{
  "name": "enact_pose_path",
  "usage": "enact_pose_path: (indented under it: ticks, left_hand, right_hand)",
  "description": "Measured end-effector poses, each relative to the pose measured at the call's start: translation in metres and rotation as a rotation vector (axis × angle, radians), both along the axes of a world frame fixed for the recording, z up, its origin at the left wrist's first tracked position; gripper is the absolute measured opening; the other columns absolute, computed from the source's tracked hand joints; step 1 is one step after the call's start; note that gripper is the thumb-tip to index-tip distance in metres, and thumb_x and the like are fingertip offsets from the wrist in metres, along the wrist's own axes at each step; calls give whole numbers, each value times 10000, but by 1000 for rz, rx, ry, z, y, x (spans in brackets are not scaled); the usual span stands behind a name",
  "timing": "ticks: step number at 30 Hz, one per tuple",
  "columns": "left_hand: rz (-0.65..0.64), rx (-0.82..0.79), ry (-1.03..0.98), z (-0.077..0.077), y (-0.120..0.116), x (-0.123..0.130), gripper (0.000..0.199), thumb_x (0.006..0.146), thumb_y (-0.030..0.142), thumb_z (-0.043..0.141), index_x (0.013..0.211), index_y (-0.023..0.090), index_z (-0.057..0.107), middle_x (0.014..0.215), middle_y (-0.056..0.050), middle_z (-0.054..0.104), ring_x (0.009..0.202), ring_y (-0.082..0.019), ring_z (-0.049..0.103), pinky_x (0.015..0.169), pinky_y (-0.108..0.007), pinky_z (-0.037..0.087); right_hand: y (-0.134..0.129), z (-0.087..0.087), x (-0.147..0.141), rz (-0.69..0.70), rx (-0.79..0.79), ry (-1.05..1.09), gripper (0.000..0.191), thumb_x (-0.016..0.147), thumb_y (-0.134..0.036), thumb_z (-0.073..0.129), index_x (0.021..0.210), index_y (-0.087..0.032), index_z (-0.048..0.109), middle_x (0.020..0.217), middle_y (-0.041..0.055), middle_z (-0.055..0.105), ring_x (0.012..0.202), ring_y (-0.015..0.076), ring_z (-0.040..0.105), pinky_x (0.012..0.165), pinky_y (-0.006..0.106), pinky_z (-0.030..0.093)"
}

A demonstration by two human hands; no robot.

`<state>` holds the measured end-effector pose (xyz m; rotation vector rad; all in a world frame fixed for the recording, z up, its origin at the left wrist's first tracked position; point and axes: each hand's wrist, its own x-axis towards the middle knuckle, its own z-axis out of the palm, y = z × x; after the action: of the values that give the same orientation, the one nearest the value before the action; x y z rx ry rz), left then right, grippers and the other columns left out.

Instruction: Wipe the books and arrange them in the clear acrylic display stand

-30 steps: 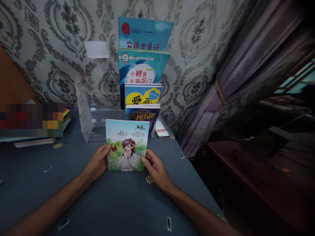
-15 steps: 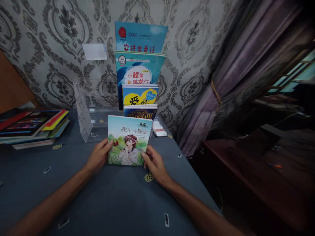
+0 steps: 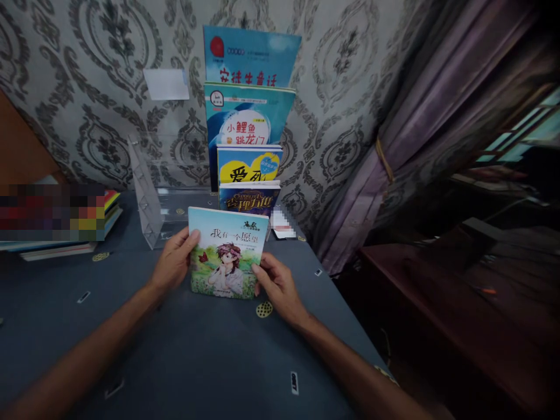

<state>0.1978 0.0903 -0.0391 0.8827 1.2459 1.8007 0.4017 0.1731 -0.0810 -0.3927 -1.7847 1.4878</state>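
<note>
A book with a drawn child on its pale blue and green cover [image 3: 227,254] is held nearly upright between my two hands. My left hand [image 3: 174,259] grips its left edge, thumb on the front. At its right edge my right hand [image 3: 277,286] pinches the cover side with the thumb. Right behind it stands a dark blue book [image 3: 249,199], then a yellow and blue book [image 3: 249,166], a teal book [image 3: 249,111] and a taller blue book [image 3: 251,55], stepped upward in a clear rack [image 3: 146,204].
A stack of books [image 3: 65,248], partly pixelated, lies at the left on the blue-grey table [image 3: 175,361]. A white card [image 3: 166,84] is at the rack's upper left. To the right are a purple curtain [image 3: 394,146] and dark red furniture [image 3: 415,303].
The held book has shifted slightly left and its top leans differently, showing more of the dark blue book behind. My left hand has slid higher along its edge.
</note>
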Motion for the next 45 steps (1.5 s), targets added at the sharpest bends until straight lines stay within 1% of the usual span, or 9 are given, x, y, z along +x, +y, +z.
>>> enact_pose_path:
  ticks: [8,12,17,20,24,29,36,39,45]
  left_hand:
    - [-188,91,652,27,-39,-22,209,817,374,752,979,246,785,988,-54,783,944,-231,713,859,-343,574]
    - [-193,90,772,34,-51,-30,171,850,345,719,976,252,786,965,-51,775,905,-207,708,783,-284,573]
    - [124,63,519,55,-43,-28,241,812,450,739,927,240,712,698,19,622,536,-111,535,444,-196,419]
    - [-30,-133,508,61,-30,-27,347,795,511,717,1024,254,677,583,48,538,426,-108,460,368,-198,323]
    - [-288,-335,675,28,-10,-35,352,759,525,712,952,231,704,568,34,559,451,-129,482,412,-220,319]
    - [-286,-320,890,-22,8,-39,346,828,511,642,998,213,689,711,-8,628,593,-163,542,536,-246,369]
    - [-132,-343,1655,-15,-23,5,286,993,359,457,1119,161,621,1114,-121,629,1018,-283,577,842,-388,466]
    - [-261,-369,1704,-16,-58,26,343,963,463,527,1133,179,618,1115,-122,650,1026,-308,599,874,-442,493]
    - [-223,-358,1802,-38,-91,41,470,961,438,520,1317,138,579,1383,-226,599,1322,-414,516,1016,-558,469]
  right_hand:
    - [7,4,11,-133,256,20,255,982,-403,569,1139,-258,708,1100,54,730,1017,211,676,913,374,550]
    - [-5,1,14,-69,362,-45,252,991,-347,559,1173,-264,712,1040,51,728,975,199,673,897,369,548]
    - [-48,7,-2,223,15,-26,295,984,-425,559,1191,-263,693,1026,44,711,763,151,664,703,322,601]
    - [-61,8,-11,431,-262,-13,369,921,-469,647,1227,-263,657,1024,54,710,765,164,671,626,313,615]
    - [-40,-7,-11,305,-489,12,425,899,-471,679,1251,-254,582,1007,60,715,819,171,699,653,315,615]
    - [-8,-26,-8,224,-563,-84,451,840,-391,756,1206,-218,556,974,64,734,788,164,733,677,296,588]
    - [5,-37,-16,170,-328,-116,294,875,-325,686,1128,-199,603,950,45,716,792,142,714,662,270,575]
    - [4,-42,-16,159,-243,-132,259,902,-297,626,1142,-201,602,960,48,710,805,142,705,666,276,581]
    - [-7,-38,-19,142,-70,-177,254,928,-212,534,1169,-216,613,1007,51,692,839,143,697,651,268,576]
